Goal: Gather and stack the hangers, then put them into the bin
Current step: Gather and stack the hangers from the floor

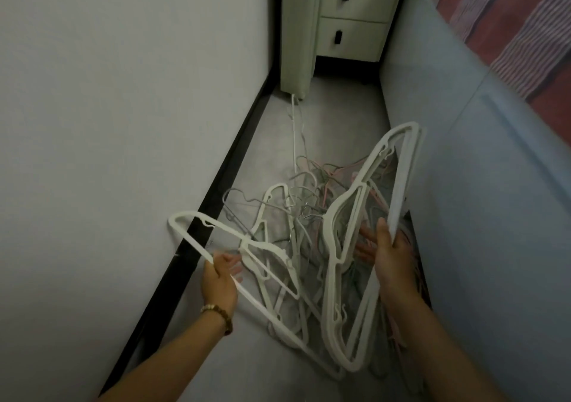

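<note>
A tangled pile of hangers [304,213], white, grey and pink, lies on the grey floor between a wall and a bed. My left hand [220,281] grips the bar of one white hanger [191,234] lifted off the pile at its left side. My right hand [391,262] holds a stack of several white hangers [370,204] upright by their long bars, on the pile's right side. No bin is in view.
A white wall with a black baseboard [197,247] runs along the left. A pale blue bed side [463,154] with a striped cover closes the right. A light green nightstand [349,15] with two drawers stands at the far end, a white cable [294,129] trailing from it.
</note>
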